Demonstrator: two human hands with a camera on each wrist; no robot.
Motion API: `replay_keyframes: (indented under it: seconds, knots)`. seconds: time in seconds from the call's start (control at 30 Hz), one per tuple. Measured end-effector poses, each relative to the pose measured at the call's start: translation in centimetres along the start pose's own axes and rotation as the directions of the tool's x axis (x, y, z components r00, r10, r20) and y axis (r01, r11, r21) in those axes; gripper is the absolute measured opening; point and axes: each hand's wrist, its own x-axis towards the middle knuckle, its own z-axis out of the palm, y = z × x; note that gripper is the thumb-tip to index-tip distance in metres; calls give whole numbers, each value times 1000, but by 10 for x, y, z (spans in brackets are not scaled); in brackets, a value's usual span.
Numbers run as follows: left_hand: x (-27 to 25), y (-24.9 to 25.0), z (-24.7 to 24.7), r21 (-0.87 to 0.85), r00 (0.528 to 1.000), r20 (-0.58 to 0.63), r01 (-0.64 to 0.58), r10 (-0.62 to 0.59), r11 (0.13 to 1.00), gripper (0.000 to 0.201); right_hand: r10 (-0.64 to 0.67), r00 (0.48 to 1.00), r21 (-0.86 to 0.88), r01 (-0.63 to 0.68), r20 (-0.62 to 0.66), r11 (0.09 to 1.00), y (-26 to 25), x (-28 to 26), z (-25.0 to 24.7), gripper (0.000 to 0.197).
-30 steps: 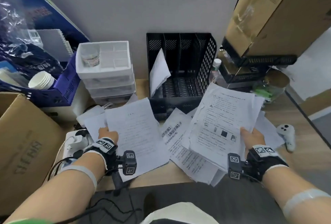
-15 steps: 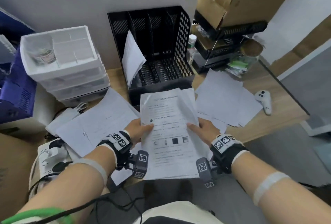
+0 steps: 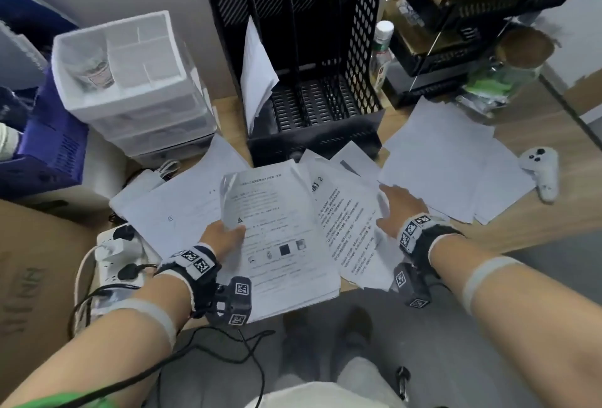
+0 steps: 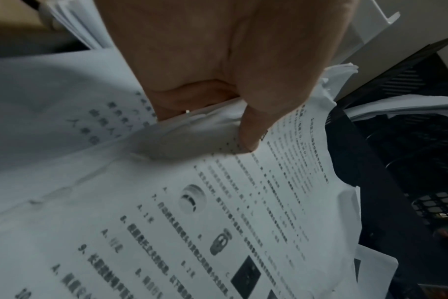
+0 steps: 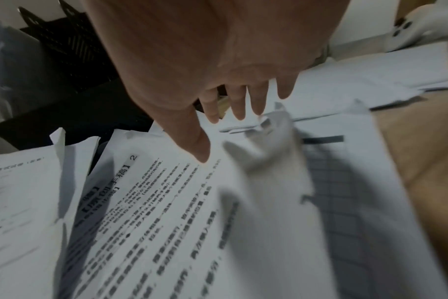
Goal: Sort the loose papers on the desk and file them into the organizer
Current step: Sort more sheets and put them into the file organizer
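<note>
My left hand grips the left edge of a stack of printed sheets, thumb on top; the left wrist view shows the thumb pressed into the printed sheets. My right hand hovers with straight, spread fingers over a text page lying to the right of the stack. Its text page is in the right wrist view. Behind stands the black file organizer, one bent white sheet leaning in its left slot. More loose papers lie at the right.
A white drawer unit stands left of the organizer. A blue basket and a cardboard box sit further left. A white power strip lies by my left wrist. A white controller rests at the right. Bottle beside organizer.
My right hand has let go of the printed stack and moved right over the text page. The left hand now holds the stack alone. The view has tilted down.
</note>
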Motion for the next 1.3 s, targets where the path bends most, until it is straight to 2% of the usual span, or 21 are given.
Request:
replay_keyframes:
  seconds: [0.13,0.17,0.27,0.37,0.43,0.47,0.57,0.67,0.7,0.8,0.9,1.0,1.1,1.17,1.3]
  knots:
    - [8,-20,11,-167,996,83,36,-22,985,60,-58,996,-47,61,73,997,-18,25,-1,79]
    - [11,-25,15,-195,994,108,41,-20,980,58,-56,996,-77,61,74,995,-20,28,2,83]
    - [8,-25,20,-225,989,146,61,-28,972,37,-68,994,-105,76,81,992,-23,33,11,107]
    - [13,-33,24,-233,983,179,80,-38,969,32,-58,998,-194,61,17,979,-29,36,8,109]
    - [8,-31,24,-235,979,198,89,-42,968,25,-48,998,-207,53,29,977,-32,37,4,99]
    - [5,-28,25,-242,979,196,95,-48,966,22,-61,996,-159,70,63,985,-33,37,3,91]
    - [2,-25,26,-271,977,209,109,-52,956,24,-90,988,98,78,127,992,-28,30,-7,63]
    - [3,-18,23,-329,980,200,71,-4,942,39,-64,998,345,69,-26,936,-15,18,-21,21]
    - [3,-13,21,-365,980,198,59,16,929,38,-48,995,394,80,-91,916,-10,12,-26,17]
    - [-3,13,18,-477,967,228,11,111,879,30,28,974,510,93,-225,855,2,-5,-44,22]
    - [-14,48,12,-558,922,269,-85,277,825,32,121,927,588,122,-356,799,12,-24,-70,27]
    - [-22,79,2,-612,899,202,-193,388,767,32,237,849,635,142,-473,759,19,-38,-95,30]
    - [-25,98,-6,-628,902,137,-240,409,740,33,313,813,702,157,-491,694,31,-43,-114,30]
    - [-30,106,-8,-648,895,148,-234,421,725,31,291,822,718,190,-489,669,34,-45,-124,29]
    - [-45,123,-2,-665,846,210,-244,490,706,30,97,865,706,333,-493,625,16,-56,-134,26]
